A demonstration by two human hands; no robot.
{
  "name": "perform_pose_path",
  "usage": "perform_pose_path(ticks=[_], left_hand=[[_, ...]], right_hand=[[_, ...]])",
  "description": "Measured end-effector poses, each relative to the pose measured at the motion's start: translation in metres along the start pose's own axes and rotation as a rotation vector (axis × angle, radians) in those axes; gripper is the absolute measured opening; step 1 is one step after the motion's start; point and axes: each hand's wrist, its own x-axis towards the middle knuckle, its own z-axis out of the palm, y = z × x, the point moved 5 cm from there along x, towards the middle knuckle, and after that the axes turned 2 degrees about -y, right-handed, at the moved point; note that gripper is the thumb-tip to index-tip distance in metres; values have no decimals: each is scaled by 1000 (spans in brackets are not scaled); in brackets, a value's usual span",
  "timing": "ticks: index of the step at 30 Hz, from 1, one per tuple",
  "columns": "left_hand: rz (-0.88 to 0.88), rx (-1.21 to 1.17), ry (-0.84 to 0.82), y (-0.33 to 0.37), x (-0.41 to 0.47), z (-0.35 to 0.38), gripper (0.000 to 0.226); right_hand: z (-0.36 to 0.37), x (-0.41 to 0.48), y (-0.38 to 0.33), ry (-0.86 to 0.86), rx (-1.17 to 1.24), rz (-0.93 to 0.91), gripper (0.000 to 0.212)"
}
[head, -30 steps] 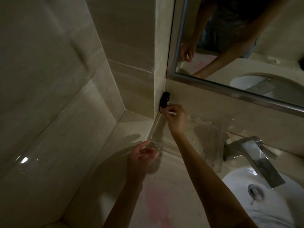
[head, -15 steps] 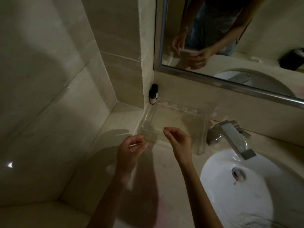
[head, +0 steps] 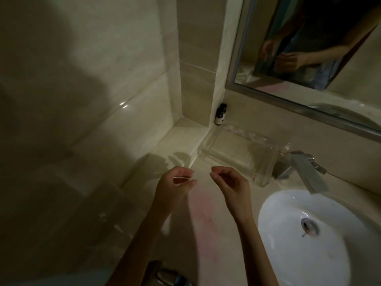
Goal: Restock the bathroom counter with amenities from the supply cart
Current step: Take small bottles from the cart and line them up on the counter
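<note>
Counter [head: 206, 223] fills most of my feed, pale stone running under and past both sets of fingers. The mirror [head: 309, 48] hangs high beyond the right fingers, and the white basin [head: 288, 244] sits below and to the right of them. A clear tray [head: 265, 178] lies just beyond the fingertips of both hands, against the back wall, and I see nothing lying in it. The faucet [head: 303, 168] stands to the right of the right fingers, beside the tray's end.

My left hand [head: 175, 186] and right hand [head: 233, 186] hover over the counter, near each other but apart. The right fingers are loosely curled and slack, with nothing in them that I can make out. The left fingers curl toward the thumb with a thin pale streak between them; I cannot tell whether that is an item pinched or only glare.

Two small dark bottles [head: 220, 117] stand upright well beyond the fingers, in the corner at the tray's far end.

My read: restocking has barely begun. The bottles are placed, the tray is unfilled, and the supply cart is out of view.
</note>
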Motion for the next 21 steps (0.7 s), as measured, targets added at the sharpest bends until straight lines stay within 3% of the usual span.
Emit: perform_pose_path(ticks=[5, 8, 10, 14, 18, 21], left_hand=[[-2, 147, 54, -10, -76, -35, 26], [-18, 323, 168, -22, -141, -63, 12], [-81, 416, 266, -35, -192, -84, 31], [-266, 612, 430, -55, -309, -124, 28], [-512, 643, 712, -76, -442, -150, 32], [-723, 616, 910, -86, -539, -154, 35]], right_hand=[[39, -46, -16, -260, -152, -93, 12], [70, -85, -24, -458, -318, -175, 16], [96, -117, -31, -598, -443, -297, 20], [146, -199, -48, -866, -627, -521, 23], [195, -308, -68, -1212, -869, -793, 32], [227, -400, -87, -1465, -869, -992, 35]])
